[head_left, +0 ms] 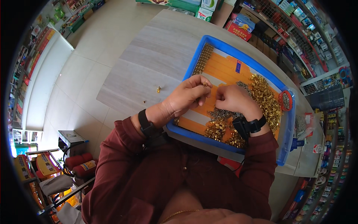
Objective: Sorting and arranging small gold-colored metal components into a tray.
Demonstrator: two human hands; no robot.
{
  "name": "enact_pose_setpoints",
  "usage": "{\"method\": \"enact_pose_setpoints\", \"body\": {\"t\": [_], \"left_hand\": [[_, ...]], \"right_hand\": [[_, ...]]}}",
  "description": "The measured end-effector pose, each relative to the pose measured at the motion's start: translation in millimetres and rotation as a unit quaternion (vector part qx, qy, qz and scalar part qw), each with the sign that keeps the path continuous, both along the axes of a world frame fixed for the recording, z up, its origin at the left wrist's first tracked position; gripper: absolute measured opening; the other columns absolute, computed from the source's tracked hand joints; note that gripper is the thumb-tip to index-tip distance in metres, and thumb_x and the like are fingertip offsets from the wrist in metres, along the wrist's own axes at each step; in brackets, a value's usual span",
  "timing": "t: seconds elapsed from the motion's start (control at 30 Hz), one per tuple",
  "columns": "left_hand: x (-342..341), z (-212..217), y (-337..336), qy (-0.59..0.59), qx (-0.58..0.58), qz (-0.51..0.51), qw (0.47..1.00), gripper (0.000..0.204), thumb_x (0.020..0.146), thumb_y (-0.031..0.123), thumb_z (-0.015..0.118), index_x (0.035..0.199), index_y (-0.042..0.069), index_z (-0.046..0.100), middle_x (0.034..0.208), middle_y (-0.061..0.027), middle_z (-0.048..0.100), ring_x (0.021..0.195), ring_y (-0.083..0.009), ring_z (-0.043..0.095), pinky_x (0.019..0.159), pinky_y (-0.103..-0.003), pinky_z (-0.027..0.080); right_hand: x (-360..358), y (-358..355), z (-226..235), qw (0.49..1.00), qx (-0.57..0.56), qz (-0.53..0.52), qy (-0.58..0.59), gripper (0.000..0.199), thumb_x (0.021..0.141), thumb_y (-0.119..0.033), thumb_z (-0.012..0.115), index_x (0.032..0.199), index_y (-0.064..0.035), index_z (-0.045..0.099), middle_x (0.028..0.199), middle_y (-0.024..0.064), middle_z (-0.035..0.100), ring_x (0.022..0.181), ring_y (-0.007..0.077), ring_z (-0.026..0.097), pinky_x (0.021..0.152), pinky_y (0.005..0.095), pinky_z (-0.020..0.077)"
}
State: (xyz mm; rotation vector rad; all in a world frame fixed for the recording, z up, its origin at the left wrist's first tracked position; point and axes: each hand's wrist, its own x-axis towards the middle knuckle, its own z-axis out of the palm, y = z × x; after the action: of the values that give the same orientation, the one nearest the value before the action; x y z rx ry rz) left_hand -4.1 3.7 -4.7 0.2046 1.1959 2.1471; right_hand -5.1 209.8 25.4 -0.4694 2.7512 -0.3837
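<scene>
A blue tray [201,140] lies on the table in front of me, lined with orange and white printed board. Over its left part, my left hand [190,95] is closed, pinching a small brass piece [204,84] between thumb and fingertips. Close beside it, my right hand [238,99] bends down with its fingers drawn together at the silver screws [223,114]; its fingertips are partly hidden, and I cannot see what they hold. A large heap of brass pieces [265,93] fills the tray's right side, with a smaller pile [215,130] at the near edge. Neat rows of small pieces [203,59] stand at the far left.
A red dish [281,99] of small silver parts sits at the tray's right end. On the grey wooden table [145,56], a few loose brass bits [158,89] lie left of the tray. A clear bottle [315,148] is at the right. Stocked shelves [298,33] surround the table.
</scene>
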Motion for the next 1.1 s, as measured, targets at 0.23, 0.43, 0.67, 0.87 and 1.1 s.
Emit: {"method": "enact_pose_setpoints", "body": {"t": [0.23,0.43,0.67,0.87,1.1], "left_hand": [[-0.7,-2.7,0.7,-0.002,0.011,-0.003,1.000,0.008,0.091,0.012,0.055,0.097,0.009,0.053,0.080,-0.0032,0.056,0.058,-0.0073,0.049,0.048,-0.018,0.035],[-0.6,-6.0,4.4,0.040,0.017,0.015,0.999,0.011,0.092,0.016,0.056,0.096,0.007,0.055,0.081,-0.0017,0.058,0.061,-0.0058,0.050,0.049,-0.018,0.038],[0.3,4.4,0.2,0.002,0.011,0.014,1.000,0.012,0.091,0.015,0.057,0.099,0.006,0.055,0.084,-0.0020,0.059,0.064,-0.0054,0.054,0.047,-0.015,0.036],[-3.3,-8.2,1.6,0.009,0.035,0.022,0.999,0.012,0.092,0.014,0.055,0.101,0.006,0.055,0.086,-0.0034,0.060,0.065,-0.0063,0.054,0.046,-0.015,0.035],[-1.9,-0.9,-0.8,-0.013,0.027,0.025,0.999,0.012,0.092,0.010,0.053,0.104,0.006,0.054,0.088,-0.0049,0.060,0.065,-0.0069,0.053,0.052,-0.016,0.040]], "right_hand": [[13.6,-3.6,27.2,0.955,-0.295,-0.028,-0.023,0.009,0.074,-0.010,0.063,0.080,-0.0026,0.061,0.069,0.0061,0.064,0.067,0.0126,0.063,0.063,0.0264,0.0507],[24.0,-28.8,24.1,0.890,-0.446,0.002,0.092,0.010,0.080,0.000,0.060,0.090,-0.0025,0.061,0.080,0.0043,0.063,0.072,0.0107,0.063,0.067,0.0240,0.0518],[20.4,-27.1,21.8,0.895,-0.415,0.050,0.154,0.015,0.082,0.002,0.060,0.095,-0.0028,0.063,0.085,0.0065,0.063,0.074,0.0129,0.065,0.066,0.0244,0.0526],[20.1,-25.4,16.1,0.887,-0.441,-0.002,0.138,0.013,0.083,0.002,0.059,0.095,-0.0006,0.062,0.086,0.0069,0.067,0.078,0.0124,0.067,0.068,0.0225,0.0528],[23.0,-23.2,22.2,0.866,-0.494,-0.040,0.071,0.012,0.084,0.000,0.061,0.096,0.0014,0.062,0.088,0.0077,0.068,0.080,0.0106,0.066,0.068,0.0216,0.0517]]}}
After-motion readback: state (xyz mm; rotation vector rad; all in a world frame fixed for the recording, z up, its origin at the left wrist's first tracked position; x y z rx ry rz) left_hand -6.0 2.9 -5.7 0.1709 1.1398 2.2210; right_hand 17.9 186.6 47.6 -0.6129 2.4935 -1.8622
